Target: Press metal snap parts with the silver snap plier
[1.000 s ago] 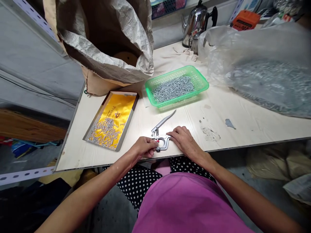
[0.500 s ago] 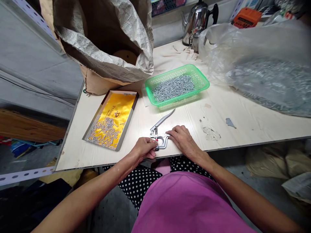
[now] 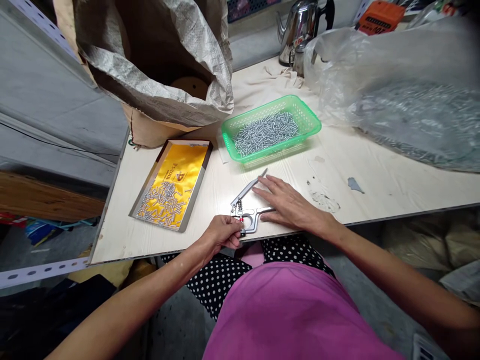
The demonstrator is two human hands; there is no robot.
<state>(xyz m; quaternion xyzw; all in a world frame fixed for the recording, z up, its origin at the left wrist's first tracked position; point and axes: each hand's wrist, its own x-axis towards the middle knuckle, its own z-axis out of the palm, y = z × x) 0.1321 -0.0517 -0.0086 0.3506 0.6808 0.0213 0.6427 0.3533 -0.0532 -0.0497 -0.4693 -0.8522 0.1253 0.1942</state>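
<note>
Snap-fastener pliers (image 3: 254,212) in silvery metal lie near the front edge of the table, their handles spread and a spring between them. At the jaws, by a small red part, my left hand (image 3: 225,231) is closed in a pinch; whatever its fingertips hold is hidden. My right hand (image 3: 287,202) has its fingers stretched apart over the handles. Its fingertips are at the upper handle, and the thumb is beside the lower one. To the left, a shallow box (image 3: 200,187) with a yellow cloth lining contains a heap of small metal pieces (image 3: 163,204).
A green basket (image 3: 251,159) of small silvery pieces stands behind the pliers. Farther back are a large woven sack (image 3: 210,107), a metal kettle (image 3: 299,30) and an orange box (image 3: 380,17). A clear plastic bag (image 3: 405,110) full of metal pieces takes up the right side.
My right hand has let go of the lower handle's end and opened, its fingers reaching up to the upper handle. My left hand stays pinched at the jaws.
</note>
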